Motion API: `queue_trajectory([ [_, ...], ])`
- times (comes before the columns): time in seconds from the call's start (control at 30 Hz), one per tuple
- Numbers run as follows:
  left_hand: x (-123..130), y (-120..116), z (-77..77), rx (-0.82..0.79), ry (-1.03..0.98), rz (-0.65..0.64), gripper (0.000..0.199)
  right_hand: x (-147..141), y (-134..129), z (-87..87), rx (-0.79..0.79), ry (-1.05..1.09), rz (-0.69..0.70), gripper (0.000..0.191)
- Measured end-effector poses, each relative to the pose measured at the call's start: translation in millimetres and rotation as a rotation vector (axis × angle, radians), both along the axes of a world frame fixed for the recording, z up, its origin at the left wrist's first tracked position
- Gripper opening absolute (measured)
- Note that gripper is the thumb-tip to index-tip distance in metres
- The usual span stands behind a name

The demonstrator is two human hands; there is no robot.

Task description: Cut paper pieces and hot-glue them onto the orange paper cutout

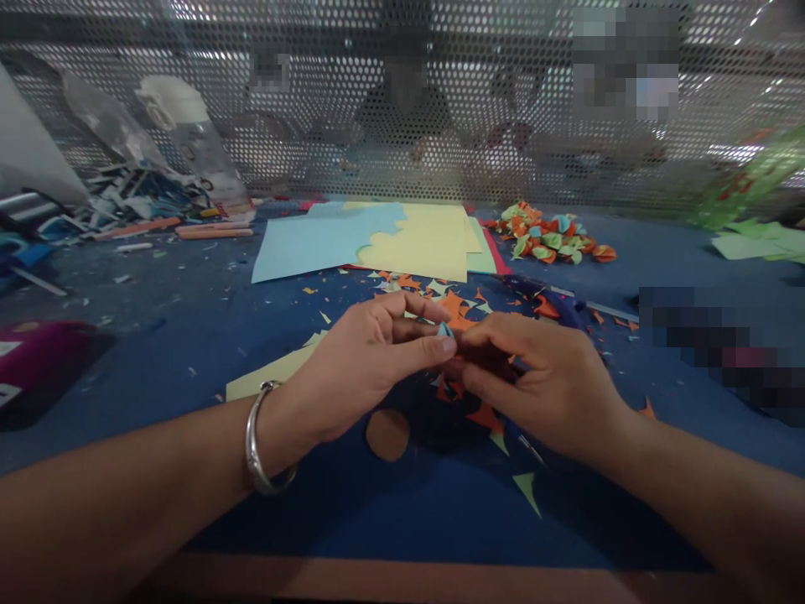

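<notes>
My left hand (358,361), with a silver bangle at the wrist, pinches a small folded blue paper piece (446,331) between thumb and fingers. Close against its fingertips is my right hand (547,369), fingers curled together at the piece's right side; whether it also grips the paper is hidden. Orange and pale green paper scraps (458,310) lie beneath and behind both hands. A round brown disc (387,434) rests on the blue table below my left hand. Behind the hands, a pile of small folded paper pieces (550,237) in orange, green and blue sits at the back.
Blue and yellow paper sheets (421,243) lie at the back centre against a perforated metal screen (314,168). A bottle (210,155) stands back left, near sticks and clutter. At the left edge is a purple pouch (47,361). Dark blue scissors (566,309) lie behind my right hand.
</notes>
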State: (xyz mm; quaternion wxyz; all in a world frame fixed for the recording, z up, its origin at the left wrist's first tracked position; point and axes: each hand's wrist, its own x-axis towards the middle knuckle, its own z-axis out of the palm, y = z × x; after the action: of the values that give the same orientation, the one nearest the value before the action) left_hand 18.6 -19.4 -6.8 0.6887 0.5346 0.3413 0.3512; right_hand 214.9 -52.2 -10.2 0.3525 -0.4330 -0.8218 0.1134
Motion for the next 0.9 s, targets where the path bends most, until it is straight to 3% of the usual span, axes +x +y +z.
queue_trajectory([
  [0.4,-2.1,-0.2,-1.8,0.071,-0.005,-0.013,0.019,1.6,-2.7,1.4,-0.036,0.056,-0.009,0.007],
  [0.9,0.6,-1.7,-2.6,0.128,0.001,-0.005,0.019,-0.9,-3.4,3.1,0.031,0.004,-0.010,0.008],
])
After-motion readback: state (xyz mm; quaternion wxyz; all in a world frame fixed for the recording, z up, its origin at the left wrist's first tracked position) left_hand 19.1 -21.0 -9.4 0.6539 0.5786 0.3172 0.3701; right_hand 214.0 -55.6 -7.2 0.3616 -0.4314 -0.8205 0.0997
